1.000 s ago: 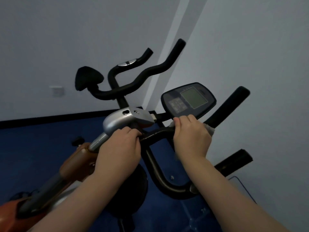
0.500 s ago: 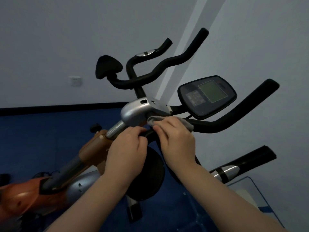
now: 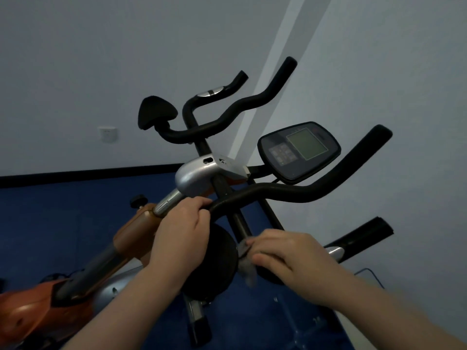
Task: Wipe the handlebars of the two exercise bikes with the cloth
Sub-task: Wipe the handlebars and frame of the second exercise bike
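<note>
cloth in right hand

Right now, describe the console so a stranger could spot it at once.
Find the near exercise bike's black handlebar sweeping up to the right. Just above its middle sits the console, a dark rounded panel. Alone here, it has a pale square screen and a small keypad.

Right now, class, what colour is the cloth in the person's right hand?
Grey; the cloth shows best in the head view.
</note>
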A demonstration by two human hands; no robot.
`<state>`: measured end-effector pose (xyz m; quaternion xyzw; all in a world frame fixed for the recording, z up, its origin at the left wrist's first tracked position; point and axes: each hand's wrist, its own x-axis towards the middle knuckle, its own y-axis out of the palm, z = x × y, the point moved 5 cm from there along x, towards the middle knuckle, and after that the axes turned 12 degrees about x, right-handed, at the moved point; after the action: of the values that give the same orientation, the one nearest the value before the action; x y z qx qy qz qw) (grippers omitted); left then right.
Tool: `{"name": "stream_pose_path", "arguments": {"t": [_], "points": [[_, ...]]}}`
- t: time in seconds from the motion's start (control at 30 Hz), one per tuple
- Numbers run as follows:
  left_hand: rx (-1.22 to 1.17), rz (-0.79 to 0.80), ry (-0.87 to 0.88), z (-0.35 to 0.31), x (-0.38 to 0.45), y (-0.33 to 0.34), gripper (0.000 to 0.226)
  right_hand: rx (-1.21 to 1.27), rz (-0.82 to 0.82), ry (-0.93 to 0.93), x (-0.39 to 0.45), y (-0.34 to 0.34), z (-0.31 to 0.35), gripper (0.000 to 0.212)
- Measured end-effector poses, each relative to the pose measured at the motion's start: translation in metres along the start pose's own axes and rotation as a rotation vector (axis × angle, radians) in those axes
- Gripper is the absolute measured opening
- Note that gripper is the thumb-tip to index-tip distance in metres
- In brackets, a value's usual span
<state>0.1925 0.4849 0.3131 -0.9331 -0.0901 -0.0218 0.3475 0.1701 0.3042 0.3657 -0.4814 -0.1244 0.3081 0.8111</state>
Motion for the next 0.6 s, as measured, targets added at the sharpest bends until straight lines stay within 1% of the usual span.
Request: {"name": "stream_pose_path", "arguments": {"t": [0.03, 0.07, 0.1, 0.17, 0.2, 0.23, 0.27, 0.3, 0.33, 0.4, 0.47, 0.5, 0.57, 0.6], "points": [[0.006, 0.009, -0.009, 0.0, 0.0, 0.0, 0.037, -0.024, 0.014, 0.014, 0.001, -0.009, 0.0, 0.02], [0.021, 0.013, -0.014, 0.0, 0.001, -0.001, 0.036, -0.026, -0.016, 0.034, 0.006, -0.02, -0.002, 0.019], [0.042, 0.013, -0.012, 0.0, 0.002, -0.001, 0.034, 0.003, -0.113, 0.053, 0.014, -0.036, -0.003, 0.017], [0.096, -0.004, -0.009, -0.001, 0.006, -0.001, 0.027, 0.05, -0.449, 0.068, 0.035, -0.071, -0.002, 0.016], [0.12, -0.015, -0.015, -0.002, 0.007, -0.001, 0.021, 0.029, -0.603, 0.068, 0.048, -0.083, 0.001, 0.018], [0.137, -0.024, -0.021, -0.003, 0.008, -0.001, 0.017, -0.008, -0.709, 0.072, 0.063, -0.089, 0.004, 0.019], [0.147, -0.032, -0.026, -0.003, 0.008, 0.0, 0.014, -0.045, -0.747, 0.083, 0.079, -0.088, 0.008, 0.021], [0.152, -0.041, -0.028, -0.003, 0.008, 0.001, 0.013, -0.075, -0.714, 0.113, 0.097, -0.08, 0.01, 0.022], [0.152, -0.049, -0.027, -0.002, 0.008, 0.001, 0.013, -0.101, -0.625, 0.157, 0.114, -0.066, 0.01, 0.023], [0.139, -0.057, -0.022, 0.0, 0.006, 0.002, 0.018, -0.155, -0.386, 0.204, 0.132, -0.031, 0.005, 0.029], [0.123, -0.05, -0.014, 0.002, 0.005, 0.002, 0.023, -0.141, -0.248, 0.131, 0.126, -0.018, 0.0, 0.039], [0.122, -0.051, -0.011, 0.002, 0.005, 0.002, 0.023, -0.076, -0.178, 0.064, 0.12, -0.02, -0.002, 0.041], [0.134, -0.06, -0.002, 0.001, 0.006, 0.002, 0.022, 0.037, 0.029, -0.027, 0.113, -0.027, -0.007, 0.039], [0.138, -0.062, -0.001, 0.001, 0.007, 0.002, 0.022, 0.04, 0.126, -0.039, 0.112, -0.03, -0.01, 0.037]]}}
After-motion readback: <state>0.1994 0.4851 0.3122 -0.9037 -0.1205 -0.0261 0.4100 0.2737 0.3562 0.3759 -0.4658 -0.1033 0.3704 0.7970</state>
